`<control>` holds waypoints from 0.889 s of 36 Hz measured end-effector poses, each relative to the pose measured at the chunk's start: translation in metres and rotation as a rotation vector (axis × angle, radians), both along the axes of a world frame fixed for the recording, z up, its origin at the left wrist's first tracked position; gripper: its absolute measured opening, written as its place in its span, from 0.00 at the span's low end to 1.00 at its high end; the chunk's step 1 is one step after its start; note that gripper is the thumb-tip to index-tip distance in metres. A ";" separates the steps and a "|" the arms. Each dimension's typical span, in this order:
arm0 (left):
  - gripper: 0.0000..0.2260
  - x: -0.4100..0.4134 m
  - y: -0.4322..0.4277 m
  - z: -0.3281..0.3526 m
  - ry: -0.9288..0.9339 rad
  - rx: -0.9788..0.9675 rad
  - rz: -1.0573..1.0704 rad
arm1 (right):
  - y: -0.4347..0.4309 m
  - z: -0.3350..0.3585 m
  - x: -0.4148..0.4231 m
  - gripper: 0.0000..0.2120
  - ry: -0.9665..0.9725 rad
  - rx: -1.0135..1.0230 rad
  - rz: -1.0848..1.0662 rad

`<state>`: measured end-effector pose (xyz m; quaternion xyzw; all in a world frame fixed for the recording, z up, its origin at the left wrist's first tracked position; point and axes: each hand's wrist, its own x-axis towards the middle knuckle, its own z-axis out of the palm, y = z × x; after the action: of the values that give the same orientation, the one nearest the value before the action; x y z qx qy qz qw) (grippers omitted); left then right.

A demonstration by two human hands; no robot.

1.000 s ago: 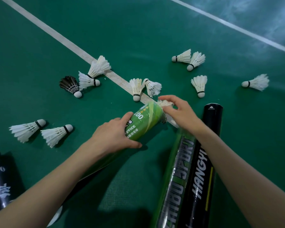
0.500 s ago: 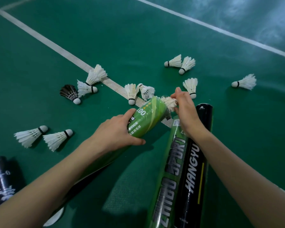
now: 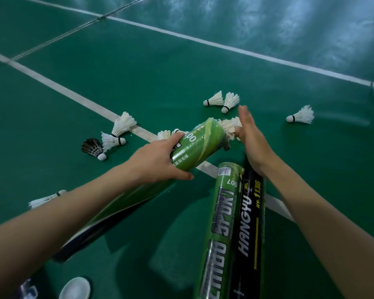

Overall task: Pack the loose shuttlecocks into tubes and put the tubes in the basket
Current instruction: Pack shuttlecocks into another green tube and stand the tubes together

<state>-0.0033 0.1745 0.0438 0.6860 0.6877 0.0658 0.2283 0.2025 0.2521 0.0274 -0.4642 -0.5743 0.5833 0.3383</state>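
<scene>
On the green court floor (image 3: pixel 181 67), crossed by white lines, two closed cardboard tubes are laid side by side, one green (image 3: pixel 219 229) and one black (image 3: pixel 249 229). A third green cardboard tube (image 3: pixel 200 145) is gripped near its open mouth by the left hand (image 3: pixel 160 160) and held tilted upward. A white feather shuttlecock (image 3: pixel 230 126) juts from that mouth, and the flat, open right hand (image 3: pixel 249 137) is pressed against its feathers. The loading step appears to be in hand. Next, the shuttlecock would need to be pushed fully inside without crushing the feathers. Other loose shuttlecocks (image 3: pixel 301 115) are scattered nearby; no basket is seen.
</scene>
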 end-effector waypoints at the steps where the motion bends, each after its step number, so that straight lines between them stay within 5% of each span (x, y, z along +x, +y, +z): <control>1: 0.41 -0.001 -0.002 -0.002 -0.005 0.012 0.006 | 0.003 -0.002 0.003 0.38 0.002 -0.038 0.036; 7: 0.44 0.006 -0.003 -0.025 0.048 -0.022 0.033 | 0.010 -0.028 0.006 0.51 -0.082 -0.184 0.258; 16: 0.46 0.007 0.021 -0.061 -0.015 -0.136 0.101 | 0.028 -0.054 -0.009 0.33 0.011 -0.312 0.125; 24: 0.44 0.010 0.048 -0.110 0.015 -0.225 0.151 | 0.067 -0.086 -0.002 0.14 -0.513 0.052 -0.167; 32: 0.45 0.015 0.056 -0.147 0.044 -0.265 0.164 | 0.117 -0.104 0.009 0.21 -0.786 0.110 -0.161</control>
<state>0.0119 0.2302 -0.1033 0.5927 0.7488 -0.0222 0.2958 0.2117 0.3690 -0.0768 -0.6767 -0.6519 0.3016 0.1618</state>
